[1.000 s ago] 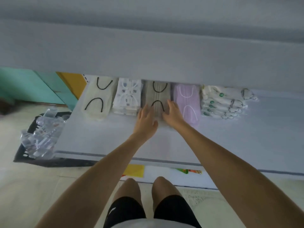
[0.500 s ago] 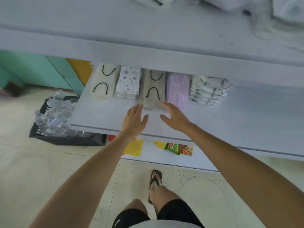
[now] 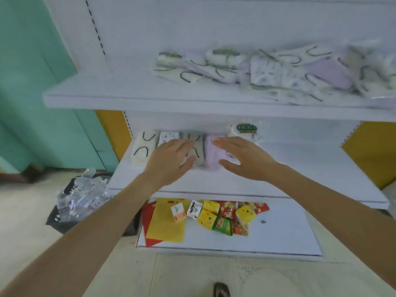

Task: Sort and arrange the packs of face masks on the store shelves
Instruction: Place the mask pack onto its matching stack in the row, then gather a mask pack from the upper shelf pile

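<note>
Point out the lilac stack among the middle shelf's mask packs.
The only lilac stack, fourth from the left, between the grey stack and the green-labelled packs, partly behind the right hand.

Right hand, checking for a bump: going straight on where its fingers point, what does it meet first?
Probably the lilac mask pack, just ahead of the right hand; depth is unclear, so it may hover in front.

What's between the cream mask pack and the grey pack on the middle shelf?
A white patterned pack, partly hidden by the left hand, as the head view shows.
</note>
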`<state>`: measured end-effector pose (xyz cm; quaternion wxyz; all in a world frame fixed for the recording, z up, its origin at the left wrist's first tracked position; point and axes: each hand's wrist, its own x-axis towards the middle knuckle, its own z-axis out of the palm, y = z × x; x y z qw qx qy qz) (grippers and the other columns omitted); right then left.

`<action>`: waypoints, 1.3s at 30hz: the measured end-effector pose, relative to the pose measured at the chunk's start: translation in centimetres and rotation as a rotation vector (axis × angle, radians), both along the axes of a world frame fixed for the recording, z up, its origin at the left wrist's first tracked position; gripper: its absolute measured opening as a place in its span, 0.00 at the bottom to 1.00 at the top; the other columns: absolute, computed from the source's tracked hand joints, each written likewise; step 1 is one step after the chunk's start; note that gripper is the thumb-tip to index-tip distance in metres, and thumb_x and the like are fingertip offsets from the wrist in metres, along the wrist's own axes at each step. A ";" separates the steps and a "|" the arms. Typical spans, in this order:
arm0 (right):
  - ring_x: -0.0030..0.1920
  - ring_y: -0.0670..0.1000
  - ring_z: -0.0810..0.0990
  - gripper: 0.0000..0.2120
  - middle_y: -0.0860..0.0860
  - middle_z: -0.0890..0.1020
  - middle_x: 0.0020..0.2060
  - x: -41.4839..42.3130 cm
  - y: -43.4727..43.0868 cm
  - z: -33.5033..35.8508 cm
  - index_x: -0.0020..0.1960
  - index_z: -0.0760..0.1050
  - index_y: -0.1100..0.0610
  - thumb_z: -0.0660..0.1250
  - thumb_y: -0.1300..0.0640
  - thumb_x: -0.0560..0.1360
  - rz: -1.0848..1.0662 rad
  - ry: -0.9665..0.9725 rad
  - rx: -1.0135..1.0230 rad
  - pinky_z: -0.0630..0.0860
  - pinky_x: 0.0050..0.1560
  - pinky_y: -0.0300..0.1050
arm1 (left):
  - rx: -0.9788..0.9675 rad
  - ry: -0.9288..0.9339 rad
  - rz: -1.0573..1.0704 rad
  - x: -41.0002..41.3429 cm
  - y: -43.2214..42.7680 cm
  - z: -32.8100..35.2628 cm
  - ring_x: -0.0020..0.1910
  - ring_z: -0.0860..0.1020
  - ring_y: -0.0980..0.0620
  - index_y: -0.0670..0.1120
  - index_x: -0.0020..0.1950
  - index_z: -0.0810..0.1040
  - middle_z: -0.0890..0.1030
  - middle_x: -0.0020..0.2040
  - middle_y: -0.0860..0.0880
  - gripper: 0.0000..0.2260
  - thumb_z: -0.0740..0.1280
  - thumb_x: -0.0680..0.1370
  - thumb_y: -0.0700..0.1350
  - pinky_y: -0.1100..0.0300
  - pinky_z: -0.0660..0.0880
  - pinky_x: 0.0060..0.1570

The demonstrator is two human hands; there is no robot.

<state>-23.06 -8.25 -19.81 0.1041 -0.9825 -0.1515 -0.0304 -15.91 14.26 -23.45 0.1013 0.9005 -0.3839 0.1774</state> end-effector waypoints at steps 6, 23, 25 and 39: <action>0.70 0.51 0.66 0.31 0.50 0.68 0.70 -0.8 -4.0 7.5 0.73 0.63 0.52 0.50 0.39 0.74 0.030 -0.188 -0.078 0.60 0.68 0.42 | -0.088 -0.271 -0.111 -0.2 -4.8 8.1 0.49 0.82 0.46 0.41 0.57 0.81 0.83 0.53 0.45 0.20 0.56 0.77 0.50 0.55 0.78 0.45; 0.72 0.51 0.60 0.24 0.50 0.63 0.73 3.8 -21.9 10.2 0.74 0.59 0.52 0.55 0.47 0.80 -0.316 -0.070 -0.085 0.56 0.69 0.43 | 0.088 -0.030 0.090 4.3 -21.1 12.6 0.66 0.70 0.48 0.48 0.72 0.66 0.69 0.70 0.49 0.19 0.52 0.83 0.52 0.54 0.70 0.59; 0.73 0.51 0.60 0.24 0.50 0.62 0.73 5.2 -21.8 10.5 0.74 0.59 0.52 0.55 0.47 0.80 -0.298 -0.074 -0.068 0.56 0.70 0.44 | 0.107 -0.044 0.099 5.5 -21.4 12.6 0.65 0.70 0.48 0.48 0.71 0.67 0.70 0.69 0.49 0.19 0.52 0.83 0.52 0.54 0.71 0.58; 0.70 0.53 0.64 0.26 0.53 0.64 0.72 20.6 -12.7 12.6 0.74 0.58 0.52 0.59 0.49 0.79 -0.191 -0.113 0.063 0.61 0.68 0.47 | -0.142 0.049 0.384 21.6 -13.4 13.9 0.64 0.69 0.42 0.43 0.71 0.66 0.69 0.68 0.41 0.18 0.53 0.82 0.46 0.50 0.70 0.57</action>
